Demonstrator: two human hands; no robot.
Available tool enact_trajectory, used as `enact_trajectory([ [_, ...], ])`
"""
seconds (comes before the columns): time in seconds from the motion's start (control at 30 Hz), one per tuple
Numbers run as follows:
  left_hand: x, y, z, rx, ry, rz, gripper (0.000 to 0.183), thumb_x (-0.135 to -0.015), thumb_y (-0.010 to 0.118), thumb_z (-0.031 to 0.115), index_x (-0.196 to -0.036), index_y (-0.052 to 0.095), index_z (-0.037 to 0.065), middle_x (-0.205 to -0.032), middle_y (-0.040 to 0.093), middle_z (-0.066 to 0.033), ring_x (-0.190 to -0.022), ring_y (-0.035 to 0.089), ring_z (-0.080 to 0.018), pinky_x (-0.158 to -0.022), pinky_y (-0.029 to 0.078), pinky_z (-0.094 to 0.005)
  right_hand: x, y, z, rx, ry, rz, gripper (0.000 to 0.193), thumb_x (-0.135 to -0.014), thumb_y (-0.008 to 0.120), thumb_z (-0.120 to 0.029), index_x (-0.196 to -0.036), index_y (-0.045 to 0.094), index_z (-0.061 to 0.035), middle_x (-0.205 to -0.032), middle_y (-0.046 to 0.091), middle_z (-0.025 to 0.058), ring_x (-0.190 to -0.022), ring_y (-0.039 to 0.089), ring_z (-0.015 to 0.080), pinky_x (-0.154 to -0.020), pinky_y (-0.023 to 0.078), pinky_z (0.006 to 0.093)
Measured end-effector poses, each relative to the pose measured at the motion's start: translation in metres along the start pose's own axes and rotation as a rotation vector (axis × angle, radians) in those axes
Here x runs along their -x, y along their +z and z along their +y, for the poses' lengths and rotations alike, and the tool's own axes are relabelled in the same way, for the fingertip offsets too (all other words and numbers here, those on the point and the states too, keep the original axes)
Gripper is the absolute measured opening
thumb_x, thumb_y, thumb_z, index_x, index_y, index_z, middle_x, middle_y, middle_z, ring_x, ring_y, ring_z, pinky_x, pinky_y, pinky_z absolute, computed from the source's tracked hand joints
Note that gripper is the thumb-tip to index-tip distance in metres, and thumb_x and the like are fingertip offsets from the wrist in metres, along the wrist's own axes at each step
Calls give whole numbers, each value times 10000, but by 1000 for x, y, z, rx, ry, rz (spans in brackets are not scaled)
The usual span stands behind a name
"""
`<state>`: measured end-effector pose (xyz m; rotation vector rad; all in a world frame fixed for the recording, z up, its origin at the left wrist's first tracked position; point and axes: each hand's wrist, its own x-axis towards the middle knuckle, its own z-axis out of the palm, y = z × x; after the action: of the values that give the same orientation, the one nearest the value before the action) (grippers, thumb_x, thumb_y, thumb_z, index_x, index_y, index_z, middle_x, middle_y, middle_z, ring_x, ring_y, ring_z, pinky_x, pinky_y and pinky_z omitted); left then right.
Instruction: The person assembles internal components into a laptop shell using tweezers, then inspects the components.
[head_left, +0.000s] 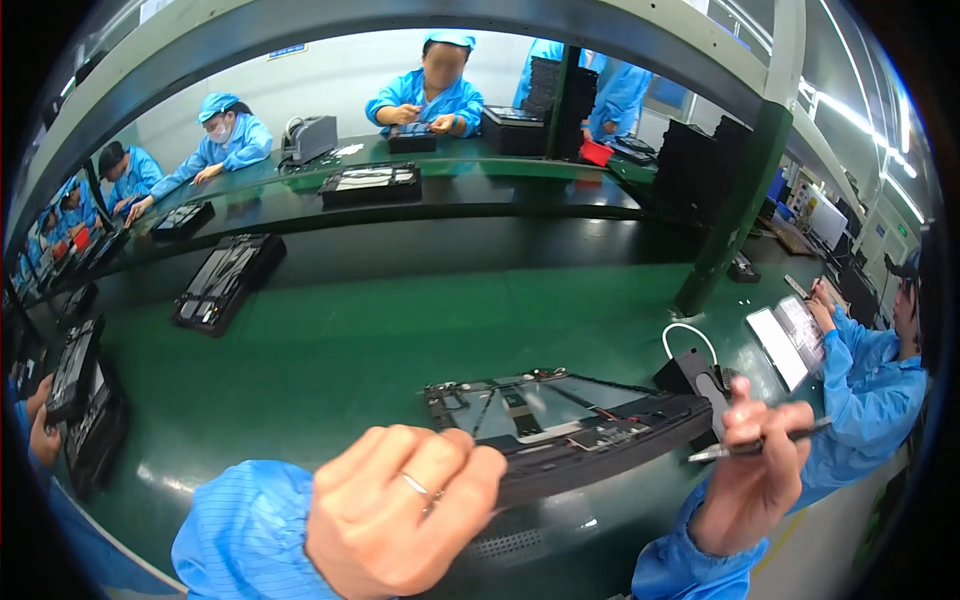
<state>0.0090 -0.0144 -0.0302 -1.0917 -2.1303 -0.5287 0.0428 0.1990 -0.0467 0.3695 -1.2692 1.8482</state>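
My left hand (405, 505), a ring on one finger, is closed at the near left edge of a black tray (600, 455). In the tray lies an opened flat electronic device (540, 405), its glassy panel, dark strips and a small circuit board showing. The tray sits tilted, its right end raised toward my right hand (755, 465). That hand holds slim tweezers (718, 452) between curled fingers, metal tip pointing left and dark end sticking out at the right. Whether its fingers touch the tray I cannot tell.
A black box-shaped device with a white cable (690, 335) stands behind the tray's right end. Further trays (228, 283) lie on the green bench (350, 360). A green post (735, 215) rises at the right. Co-workers in blue sit around; one handles a white-edged panel (778, 348).
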Motion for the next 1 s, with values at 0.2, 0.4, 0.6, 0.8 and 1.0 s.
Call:
enact_trajectory([
  [0.2,11,10,7,68,90,-17,364,-444,711,62,-764,553,-7,-710,569,-104,-596,545,-215,-524,460,-282,30,26,-4,117,25,-122,143,-648,534,-65,-715,416,-16,-589,563,186,-564,558,288,-640,410,396],
  [0.4,21,25,9,102,154,168,274,-465,627,76,-716,561,-15,-696,536,-92,-584,528,-190,-495,434,-267,37,34,-8,183,146,-96,115,-581,500,-16,-685,459,11,-614,575,216,-600,584,308,-696,432,397],
  [0.6,21,22,10,138,130,149,301,-451,630,50,-737,564,-17,-696,535,-85,-594,525,-196,-492,432,-268,31,22,-14,6,272,-226,107,-616,549,78,-720,572,67,-750,605,208,-757,594,297,-790,419,403],
  [0.8,18,22,10,133,122,127,307,-448,636,47,-741,567,-11,-695,533,-84,-601,525,-194,-497,435,-267,27,21,-13,-8,261,-269,115,-621,552,107,-726,585,74,-772,605,208,-770,598,296,-771,440,394],
  [1.0,15,25,11,122,133,133,299,-453,633,40,-740,567,-9,-695,530,-82,-601,524,-190,-502,437,-263,25,17,-11,40,243,-285,99,-634,559,100,-721,588,63,-771,609,196,-769,601,285,-770,442,389],
])
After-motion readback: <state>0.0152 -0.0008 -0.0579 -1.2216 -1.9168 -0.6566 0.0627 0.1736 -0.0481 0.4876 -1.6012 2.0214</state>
